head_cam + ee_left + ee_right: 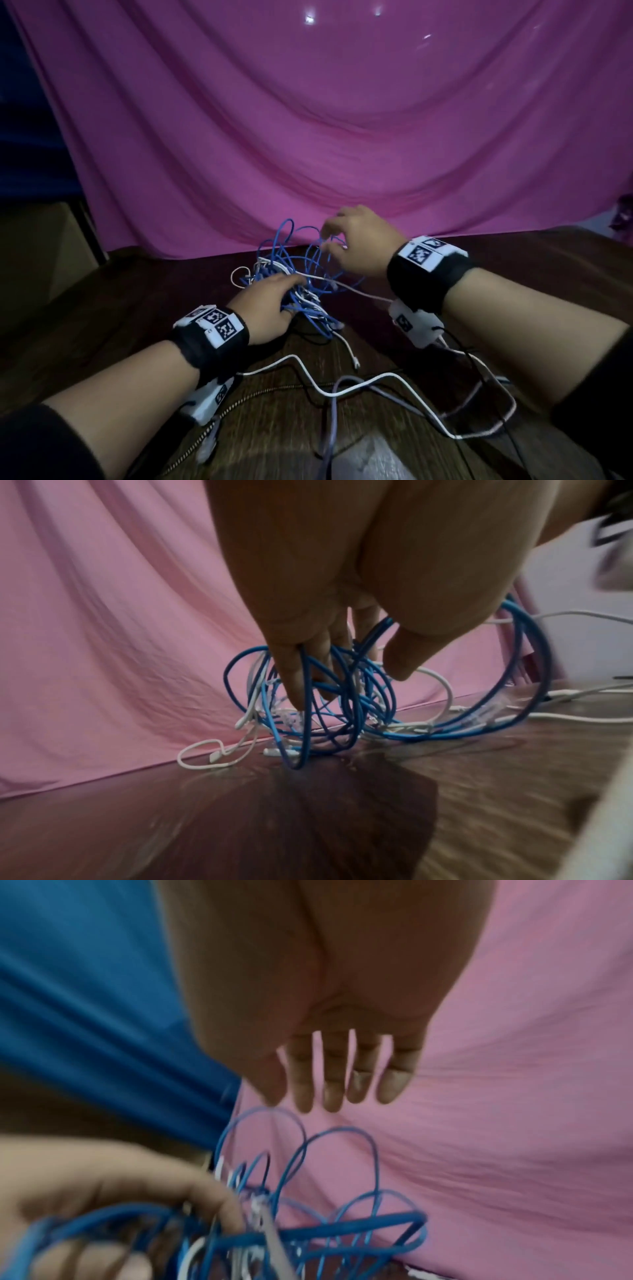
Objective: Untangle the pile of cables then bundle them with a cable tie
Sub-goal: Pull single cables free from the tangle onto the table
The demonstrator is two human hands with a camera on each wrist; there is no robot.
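Our left hand (267, 305) grips the tangled cables (301, 274) on the table (120, 308), while our right hand (359, 240) hovers above with fingers spread.

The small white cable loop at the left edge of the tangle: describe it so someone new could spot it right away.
Start at the pink cloth hanging behind the wooden table, and drop to the tangle of blue and white cables at its foot. The left hand has its fingers in that tangle. Just beyond them, the small white cable loop lies flat on the table, alone outside the blue coils.
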